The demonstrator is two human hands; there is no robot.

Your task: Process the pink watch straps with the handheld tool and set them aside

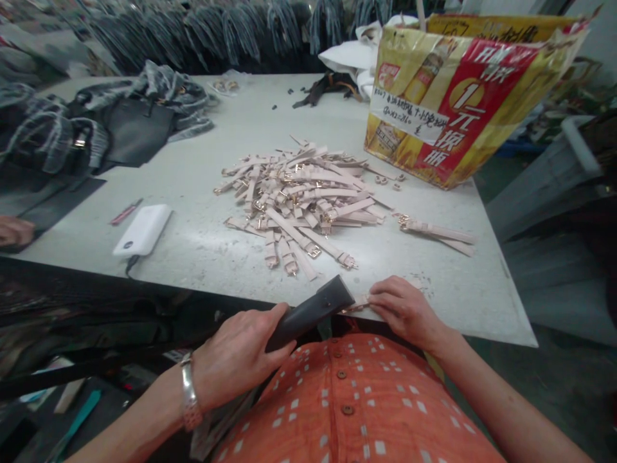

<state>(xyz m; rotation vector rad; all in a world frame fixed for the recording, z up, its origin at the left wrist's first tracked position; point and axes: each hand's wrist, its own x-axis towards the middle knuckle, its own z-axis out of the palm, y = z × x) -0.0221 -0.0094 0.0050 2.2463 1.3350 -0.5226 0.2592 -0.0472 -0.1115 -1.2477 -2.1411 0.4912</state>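
Observation:
My left hand (243, 344), with a silver bracelet at the wrist, is closed around a long, smooth black object (315, 314). That object has a flat, squared end and a small round stud or button near it; its exact kind is unclear. At the table's front edge, my right hand (405, 312) pinches a pale beige buckle strap (357, 304), partly hidden by the fingers. The black object's end is close beside this strap; contact between them cannot be made out. A heap of similar straps (308, 193) with gold-coloured buckles lies beyond my hands.
A few straps (436, 233) lie apart at right, near small loops (385, 181). A yellow-and-red carton (434, 109) stands at the back right corner. A white power bank (143, 230) with a cable, a thin pink tool (126, 211) and dark bags (137, 122) occupy the left, beside another person's hand (15, 231).

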